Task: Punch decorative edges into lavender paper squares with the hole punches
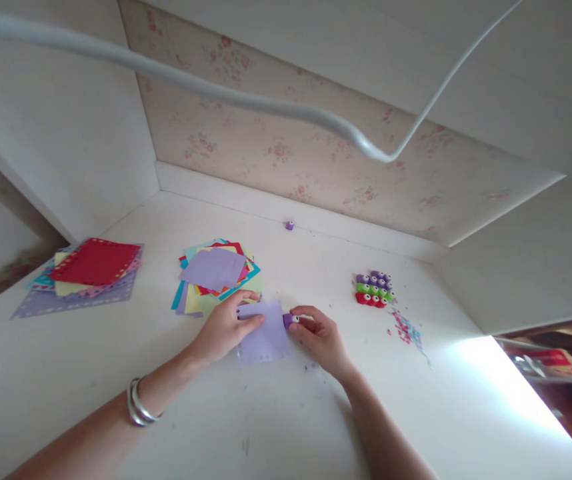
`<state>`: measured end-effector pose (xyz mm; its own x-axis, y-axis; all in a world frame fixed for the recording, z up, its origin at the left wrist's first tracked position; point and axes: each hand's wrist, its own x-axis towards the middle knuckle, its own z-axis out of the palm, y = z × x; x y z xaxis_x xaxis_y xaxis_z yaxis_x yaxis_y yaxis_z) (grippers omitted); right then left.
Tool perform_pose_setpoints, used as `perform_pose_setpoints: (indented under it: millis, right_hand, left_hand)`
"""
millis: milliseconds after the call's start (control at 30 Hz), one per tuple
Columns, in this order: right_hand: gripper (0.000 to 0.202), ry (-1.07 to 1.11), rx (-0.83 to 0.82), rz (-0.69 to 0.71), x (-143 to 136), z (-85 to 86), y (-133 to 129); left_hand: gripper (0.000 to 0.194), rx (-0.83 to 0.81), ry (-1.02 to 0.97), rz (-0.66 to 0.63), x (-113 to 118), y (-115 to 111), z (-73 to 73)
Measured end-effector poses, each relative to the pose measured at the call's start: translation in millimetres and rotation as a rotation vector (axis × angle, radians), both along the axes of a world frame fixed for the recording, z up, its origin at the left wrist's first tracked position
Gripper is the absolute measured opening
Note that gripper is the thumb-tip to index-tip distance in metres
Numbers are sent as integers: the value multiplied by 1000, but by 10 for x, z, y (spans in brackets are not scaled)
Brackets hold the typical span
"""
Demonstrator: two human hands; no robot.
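Where the bench point(296, 427) runs back to a floral-papered wall point(279, 153), head view, items as follows.

Lilac sheet point(265, 340), one: mid-bench, well in from the back edge; small holes along its left and lower margins.

Left hand point(231, 323), two silver bangles point(139, 402) at the wrist: thumb laid on the sheet's upper part, index finger apart from it beyond the top edge; the other fingertips are hidden, their grip cannot be told.

Right hand point(316, 333): thumb and fingers clamped on a purple punch point(291, 321), white-topped, at the sheet's right edge.

Hole-edged sheets point(95, 263), red uppermost: stacked toward the bench's left edge.

Assorted papers point(213, 269), lilac uppermost: fanned pile, just behind the left hand.

Spare punch point(289, 225), purple, one: by the back edge.

Punch cluster point(373, 289), purple, green and red rows: toward the back right corner.

Paper bits point(407, 330), pink and blue: scattered just beside the cluster, toward the right edge.

White cable point(246, 100): across the upper view.
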<state>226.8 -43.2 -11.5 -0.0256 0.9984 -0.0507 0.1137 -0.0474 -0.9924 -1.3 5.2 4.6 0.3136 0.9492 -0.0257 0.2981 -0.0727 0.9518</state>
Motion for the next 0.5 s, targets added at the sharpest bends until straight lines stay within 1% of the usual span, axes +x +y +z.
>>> perform_pose_setpoints:
  millis: [233,333,500]
  right_hand:
    - [26,-45,65,10,16,-44,-3]
    - [23,-87,128,27,22,-63,0]
    - [19,-204,230,80,13,-5,-12]
  left_hand:
    - [35,-29,19,-6,-11,7,-9]
    - [34,-10,17,-9,-14,6,-8]
    - [33,7,17,8,-19,7,-12]
